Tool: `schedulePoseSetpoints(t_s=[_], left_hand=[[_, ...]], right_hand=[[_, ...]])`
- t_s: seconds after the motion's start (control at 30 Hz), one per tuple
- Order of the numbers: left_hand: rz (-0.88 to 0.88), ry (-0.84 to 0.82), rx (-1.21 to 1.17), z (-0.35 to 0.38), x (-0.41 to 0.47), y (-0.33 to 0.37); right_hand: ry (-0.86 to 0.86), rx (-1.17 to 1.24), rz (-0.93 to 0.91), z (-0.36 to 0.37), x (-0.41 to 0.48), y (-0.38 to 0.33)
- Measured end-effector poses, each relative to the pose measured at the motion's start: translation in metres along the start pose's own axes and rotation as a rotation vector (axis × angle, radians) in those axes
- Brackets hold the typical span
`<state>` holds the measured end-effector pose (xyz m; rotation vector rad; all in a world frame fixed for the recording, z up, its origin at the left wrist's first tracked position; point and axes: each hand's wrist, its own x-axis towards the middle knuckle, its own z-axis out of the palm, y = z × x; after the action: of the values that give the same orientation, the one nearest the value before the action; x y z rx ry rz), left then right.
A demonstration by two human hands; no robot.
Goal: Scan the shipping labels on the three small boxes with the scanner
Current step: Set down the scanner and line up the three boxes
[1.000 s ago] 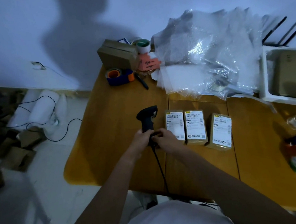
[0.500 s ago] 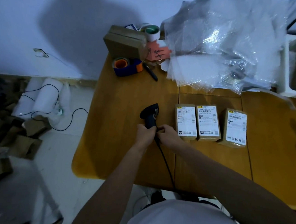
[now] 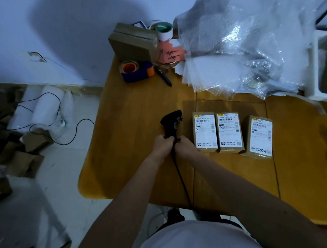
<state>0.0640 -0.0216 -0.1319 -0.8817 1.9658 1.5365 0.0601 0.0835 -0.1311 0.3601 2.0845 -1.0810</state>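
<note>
Item: black handheld barcode scanner (image 3: 172,124), corded. Position: near the middle of the wooden table (image 3: 132,139), just left of the row of boxes, head pointing away from the person. Held at the handle by both hands. Left hand (image 3: 161,145): fingers curled tight around the left side of the grip. Right hand (image 3: 185,147): fingers closed on the lower end of the grip, where the black cable (image 3: 181,180) leaves it. The cable runs back toward the person and drops over the near table edge.

Item: three small cardboard boxes, lying flat, white shipping labels facing up.
- Left box (image 3: 205,131): just right of the scanner, touching or nearly touching the next one.
- Middle box (image 3: 229,132): parallel to the left box.
- Right box (image 3: 259,136): a little apart from the middle box, turned slightly off line; label bears a printed "20".

Other table stock, far end:
- Larger cardboard boxes (image 3: 130,41), stacked at the far left corner against the wall.
- Tape dispenser (image 3: 135,71), blue with an orange core, in front of that stack.
- White tape roll (image 3: 164,30) beside the stack.
- Pink paper notes (image 3: 172,54), handwriting illegible.
- Dark pen (image 3: 163,76) lying loose.
- Heap of clear bubble-wrap bags (image 3: 238,42), covering the far right portion.
- White tray (image 3: 313,69) at the right edge, partly out of frame.
</note>
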Motion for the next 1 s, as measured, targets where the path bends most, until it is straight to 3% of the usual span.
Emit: schedulePoseSetpoints(t_s=[0.27, 0.57, 0.7, 1.0], left_hand=[[0.002, -0.011, 0.0, 0.003, -0.001, -0.001], [-0.011, 0.096, -0.067, 0.011, -0.006, -0.006], [0.065, 0.202, -0.094, 0.012, -0.009, 0.004], [0.271, 0.227, -0.124, 0.032, -0.026, 0.03]], right_hand=[[-0.015, -0.006, -0.018, 0.0, 0.002, 0.003], [0.0, 0.033, -0.038, -0.004, -0.004, 0.012], [-0.003, 0.077, -0.04, -0.012, -0.012, 0.016], [0.031, 0.089, -0.163, -0.043, -0.03, 0.018]])
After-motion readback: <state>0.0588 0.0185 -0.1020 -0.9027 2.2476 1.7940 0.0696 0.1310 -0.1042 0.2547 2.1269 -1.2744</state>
